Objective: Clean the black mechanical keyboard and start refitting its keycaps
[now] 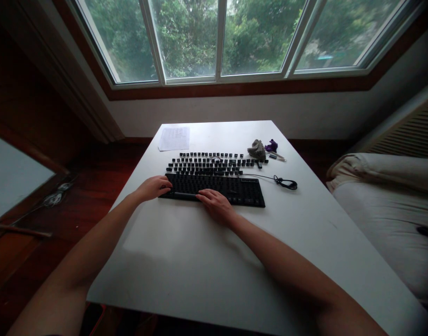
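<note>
A black keyboard [249, 190] lies on the white table, its key area mostly dark with few details legible. My left hand [151, 188] is at the keyboard's left end, thumb and fingers brought together over its front left corner; whatever is between the fingertips is too small to make out. Across the middle of the front edge rests my right hand [217, 204], fingers stretched out and touching the keyboard. Just behind it, loose black keycaps [200, 164] lie in several rows.
A coiled black cable [287, 184] lies to the right. Behind it are a grey cloth [257, 149], a purple cloth [271, 145] and slim tools [279, 157]. A printed sheet [174, 139] lies at the back left of the table [186, 261]. A cushioned seat [378, 205] stands right.
</note>
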`<state>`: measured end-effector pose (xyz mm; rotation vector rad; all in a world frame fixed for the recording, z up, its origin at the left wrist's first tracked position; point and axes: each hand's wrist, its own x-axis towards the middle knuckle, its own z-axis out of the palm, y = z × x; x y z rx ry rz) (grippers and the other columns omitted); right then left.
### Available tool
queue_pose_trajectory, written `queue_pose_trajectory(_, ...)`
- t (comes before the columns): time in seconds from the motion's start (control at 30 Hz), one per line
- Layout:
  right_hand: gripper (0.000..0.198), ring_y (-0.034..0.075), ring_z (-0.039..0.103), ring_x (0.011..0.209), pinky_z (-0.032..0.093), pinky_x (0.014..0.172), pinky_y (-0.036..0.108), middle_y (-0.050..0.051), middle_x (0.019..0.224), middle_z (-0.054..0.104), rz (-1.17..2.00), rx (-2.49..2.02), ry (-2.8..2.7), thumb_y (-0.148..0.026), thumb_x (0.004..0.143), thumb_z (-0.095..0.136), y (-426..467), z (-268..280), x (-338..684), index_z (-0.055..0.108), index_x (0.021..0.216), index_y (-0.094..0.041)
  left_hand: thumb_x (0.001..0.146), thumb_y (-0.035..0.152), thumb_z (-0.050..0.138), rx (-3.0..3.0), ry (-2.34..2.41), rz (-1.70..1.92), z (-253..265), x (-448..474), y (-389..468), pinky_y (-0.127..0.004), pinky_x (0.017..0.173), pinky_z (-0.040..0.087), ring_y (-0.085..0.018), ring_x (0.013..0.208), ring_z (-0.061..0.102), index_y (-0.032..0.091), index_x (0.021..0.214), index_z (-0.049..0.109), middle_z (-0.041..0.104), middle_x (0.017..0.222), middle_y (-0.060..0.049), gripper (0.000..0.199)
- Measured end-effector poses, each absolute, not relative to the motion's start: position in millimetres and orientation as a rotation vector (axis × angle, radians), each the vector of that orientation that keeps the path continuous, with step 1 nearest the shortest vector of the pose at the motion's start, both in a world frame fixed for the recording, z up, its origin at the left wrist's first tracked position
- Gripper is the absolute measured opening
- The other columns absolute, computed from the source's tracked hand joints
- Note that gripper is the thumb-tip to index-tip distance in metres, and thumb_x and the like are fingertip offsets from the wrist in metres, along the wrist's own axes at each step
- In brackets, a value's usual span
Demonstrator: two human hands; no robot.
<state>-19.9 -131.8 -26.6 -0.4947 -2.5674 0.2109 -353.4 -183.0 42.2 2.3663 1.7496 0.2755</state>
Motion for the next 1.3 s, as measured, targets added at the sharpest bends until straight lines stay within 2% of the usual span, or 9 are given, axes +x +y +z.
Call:
queue_pose_trajectory(0.23, 0.043, 0.023, 0.054, 0.130, 0.046, 0.109, 0.044, 0.012, 0.135, 0.062, 0.231, -0.499, -2.583, -0.012, 0.094, 0.055, -134, -21, -19, 0.060, 0.136, -0.020, 0.092, 0.040, 0.059, 2.319, 1.789, 0.340, 37, -354, -186, -0.030, 0.084, 0.049, -0.019, 0.092, 0.064, 0.027, 0.102, 0.076, 0.070, 0.103, -0.004, 0.024)
queue_pose_trajectory(0.43, 0.044, 0.023, 0.054, 0.129, 0.046, 0.109, 0.044, 0.012, 0.136, 0.062, 0.250, -0.511, -2.569, -0.012, 0.093, 0.057, -134, -21, -20, 0.060, 0.136, -0.021, 0.091, 0.039, 0.061, 2.239, 1.729, 0.544, 27, -359, -188, -0.033, 0.095, 0.049, -0.020, 0.100, 0.063, 0.027, 0.100, 0.078, 0.069, 0.105, -0.005, 0.023)
queue_pose_trajectory(0.57, 0.047, 0.023, 0.053, 0.129, 0.046, 0.109, 0.045, 0.012, 0.136, 0.062, 0.265, -0.510, -2.570, -0.011, 0.091, 0.059, -134, -22, -20, 0.059, 0.136, -0.021, 0.090, 0.041, 0.062, 2.133, 1.764, 0.605, 20, -364, -187, -0.033, 0.090, 0.051, -0.020, 0.102, 0.062, 0.026, 0.102, 0.077, 0.068, 0.109, -0.006, 0.025)
queue_pose_trajectory(0.63, 0.047, 0.023, 0.053, 0.129, 0.046, 0.108, 0.045, 0.012, 0.136, 0.062, 0.272, -0.511, -2.568, -0.011, 0.090, 0.059, -134, -21, -20, 0.059, 0.136, -0.022, 0.090, 0.042, 0.062, 2.105, 1.778, 0.600, 19, -366, -186, -0.033, 0.088, 0.051, -0.021, 0.102, 0.062, 0.026, 0.102, 0.077, 0.067, 0.109, -0.006, 0.026)
queue_pose_trajectory(0.83, 0.045, 0.024, 0.052, 0.130, 0.045, 0.109, 0.045, 0.012, 0.136, 0.062, 0.272, -0.505, -2.570, -0.013, 0.092, 0.057, -136, -19, -19, 0.059, 0.137, -0.021, 0.090, 0.040, 0.063, 2.258, 1.724, 0.524, 25, -369, -185, -0.038, 0.099, 0.048, -0.022, 0.104, 0.060, 0.027, 0.101, 0.078, 0.067, 0.110, -0.006, 0.023)
queue_pose_trajectory(1.3, 0.047, 0.024, 0.053, 0.130, 0.045, 0.109, 0.045, 0.011, 0.136, 0.061, 0.269, -0.506, -2.563, -0.013, 0.091, 0.059, -134, -24, -19, 0.059, 0.137, -0.022, 0.091, 0.035, 0.061, 2.422, 1.844, 0.327, 34, -348, -192, -0.038, 0.095, 0.048, -0.024, 0.103, 0.059, 0.028, 0.102, 0.076, 0.068, 0.108, -0.005, 0.020)
